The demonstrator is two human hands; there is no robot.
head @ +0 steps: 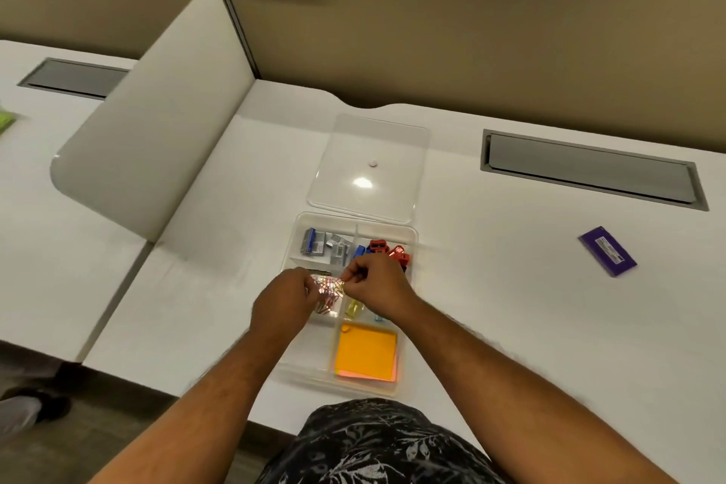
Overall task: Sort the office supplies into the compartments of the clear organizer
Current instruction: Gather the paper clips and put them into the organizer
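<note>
A: How full was the organizer (412, 244), lower centre of the frame?

B: Mostly filled. Upper-left compartment held staple boxes (314, 242). Upper-right held binder clips (387, 249), red and blue. Bottom right held a pad of sticky notes (365, 352), orange on top, pink beneath. A yellowish item (353, 308) sat in a small middle cell; too blurred to name.

A: And the hands?

B: Both were over the middle-left compartment, close together. The right hand (375, 283) was pinched on a few paper clips (328, 293), fingertips closed on them. The left hand (285, 301) sat just beside, fingers curled toward the same cluster; whether it gripped any I could not tell. A loose pile of coloured clips lay in the cell beneath.

A: Anything left outside?

B: One purple box (607, 251), right of frame, well apart from the organizer on the desk (510, 306). The clear lid (367, 161) lay flat just above the organizer, off. A green scrap showed at the far left edge, on the neighbouring desk; unclear if it belonged.

A: Your read?

B: Late stage, I judged. Clips were going in; the purple box was still to be placed, then perhaps the lid.
</note>
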